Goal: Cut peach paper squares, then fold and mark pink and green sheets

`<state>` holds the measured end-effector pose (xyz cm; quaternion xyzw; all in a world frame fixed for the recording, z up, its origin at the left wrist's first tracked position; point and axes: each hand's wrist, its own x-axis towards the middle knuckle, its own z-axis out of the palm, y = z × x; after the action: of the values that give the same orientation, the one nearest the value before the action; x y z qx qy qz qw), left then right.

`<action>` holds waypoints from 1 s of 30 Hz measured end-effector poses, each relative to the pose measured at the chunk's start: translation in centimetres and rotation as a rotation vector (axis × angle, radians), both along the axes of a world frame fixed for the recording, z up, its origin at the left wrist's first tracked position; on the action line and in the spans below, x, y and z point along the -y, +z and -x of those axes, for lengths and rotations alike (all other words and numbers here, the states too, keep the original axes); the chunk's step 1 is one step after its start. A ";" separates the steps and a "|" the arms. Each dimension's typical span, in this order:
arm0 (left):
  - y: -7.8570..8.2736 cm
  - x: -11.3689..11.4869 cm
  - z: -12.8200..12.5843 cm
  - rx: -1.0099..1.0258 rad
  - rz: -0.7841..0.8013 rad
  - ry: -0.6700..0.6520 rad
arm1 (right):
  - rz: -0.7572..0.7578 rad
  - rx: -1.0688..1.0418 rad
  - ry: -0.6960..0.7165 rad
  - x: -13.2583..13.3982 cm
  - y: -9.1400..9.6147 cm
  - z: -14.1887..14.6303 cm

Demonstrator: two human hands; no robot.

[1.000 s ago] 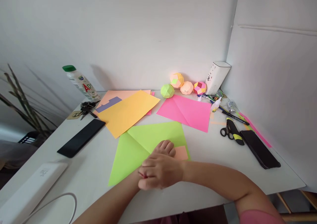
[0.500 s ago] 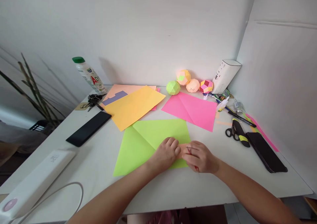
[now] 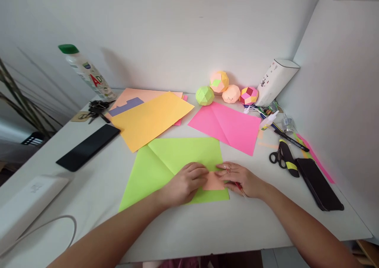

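A small peach piece of paper (image 3: pixel 213 182) lies on the light green sheet (image 3: pixel 154 173), near its right edge. Curled fingers of my left hand (image 3: pixel 185 183) press on the left end of that peach piece. At its right end rests my right hand (image 3: pixel 241 179), fingertips touching the paper. A thin red pen-like stick (image 3: pixel 238 186) is tucked between the right hand's fingers, slanting across them; its exact kind is hard to make out. My left fingers partly hide the peach piece.
Beyond lie a pink sheet (image 3: pixel 227 126), a yellow-orange sheet (image 3: pixel 151 119) and several faceted paper balls (image 3: pixel 205 96). To the right are scissors (image 3: pixel 277 158), a glue bottle (image 3: pixel 269 120) and a black phone (image 3: pixel 319 184). A black tablet-like slab (image 3: pixel 89 147) and white device (image 3: pixel 32 204) occupy the left.
My hands have moved apart, uncovering more of the peach piece. The right fingers have loosened and flattened toward its right end. The camera view has shifted slightly.
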<state>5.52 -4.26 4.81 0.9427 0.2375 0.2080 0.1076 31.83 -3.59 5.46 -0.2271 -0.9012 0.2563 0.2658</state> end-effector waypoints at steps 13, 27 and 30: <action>1.0 0.4 0.1 0.167 0.096 -0.268 | -0.017 -0.008 0.025 0.5 0.4 -0.6; 0.1 0.4 0.2 0.091 0.021 -0.202 | 0.081 -0.033 0.052 1.2 0.3 -0.8; 0.2 0.4 0.2 0.087 0.032 -0.236 | 0.092 -0.062 0.052 1.3 0.4 -0.7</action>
<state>5.27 -4.64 4.98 0.9524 0.1231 0.2306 0.1567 32.51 -4.86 5.83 -0.2074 -0.8854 0.3114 0.2758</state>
